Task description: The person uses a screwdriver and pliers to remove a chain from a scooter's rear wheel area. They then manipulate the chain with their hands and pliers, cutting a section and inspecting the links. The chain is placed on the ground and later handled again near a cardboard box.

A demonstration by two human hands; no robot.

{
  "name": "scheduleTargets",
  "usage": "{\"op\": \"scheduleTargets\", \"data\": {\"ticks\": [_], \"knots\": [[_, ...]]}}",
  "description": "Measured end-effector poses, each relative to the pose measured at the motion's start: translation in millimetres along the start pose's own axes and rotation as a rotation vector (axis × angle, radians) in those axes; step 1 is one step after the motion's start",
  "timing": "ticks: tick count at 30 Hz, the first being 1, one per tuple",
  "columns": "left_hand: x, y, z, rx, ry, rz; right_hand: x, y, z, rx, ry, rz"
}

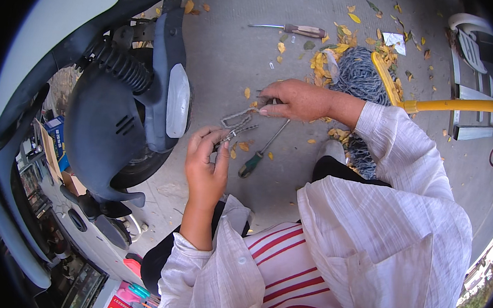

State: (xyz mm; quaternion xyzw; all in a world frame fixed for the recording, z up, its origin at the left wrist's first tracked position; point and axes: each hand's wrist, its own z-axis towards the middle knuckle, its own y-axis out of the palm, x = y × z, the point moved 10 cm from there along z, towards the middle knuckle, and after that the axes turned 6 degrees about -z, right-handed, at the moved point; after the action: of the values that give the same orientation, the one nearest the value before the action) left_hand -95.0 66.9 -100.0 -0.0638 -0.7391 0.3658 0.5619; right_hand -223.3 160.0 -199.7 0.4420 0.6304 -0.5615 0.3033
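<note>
A thin grey loop (235, 118), like a chain or twisted cord, stretches between my hands above the pavement. My left hand (208, 165) pinches its lower part between thumb and fingers. The fingers of my right hand (297, 100) close on its upper end, with a small dark part showing at the fingertips that I cannot make out. Just below lies a screwdriver (251, 165) with a dark green handle, its shaft pointing up toward my right hand. Farther off, a second screwdriver (305, 30) with a brown handle rests on the ground.
At the left stands a scooter (101, 125) with a black wheel cover and spring. A grey mop head (360, 76) with a yellow handle (464, 106) lies at the right among fallen leaves. Beyond it are a metal ladder (480, 133) and a scrap of foil (394, 43).
</note>
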Motion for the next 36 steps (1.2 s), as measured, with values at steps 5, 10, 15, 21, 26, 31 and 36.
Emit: {"op": "scheduleTargets", "data": {"ticks": [5, 10, 15, 21, 26, 31, 36], "knots": [[13, 8, 2, -0.039, 0.1, 0.068, -51, 19, 10, -0.138, -0.021, 0.444], [13, 7, 1, -0.02, 0.089, 0.054, -43, 38, 10, -0.177, 0.057, 0.607], [1, 10, 2, -0.023, -0.026, -0.022, -31, 64, 8, -0.221, 0.164, 0.974], [-29, 12, -8, -0.026, -0.166, -0.26, -4, 47, 18, -0.092, 0.191, 0.612], [-29, 8, -11, 0.008, -0.179, -0.239, 141, -29, 11, 0.507, 0.461, -0.176], [-29, 5, -12, 0.019, -0.186, -0.229, 186, -81, 5, 0.643, 0.541, -0.378], [-29, 6, -13, 0.024, -0.176, -0.214, 184, -80, 17, 0.573, 0.505, -0.522]]}}
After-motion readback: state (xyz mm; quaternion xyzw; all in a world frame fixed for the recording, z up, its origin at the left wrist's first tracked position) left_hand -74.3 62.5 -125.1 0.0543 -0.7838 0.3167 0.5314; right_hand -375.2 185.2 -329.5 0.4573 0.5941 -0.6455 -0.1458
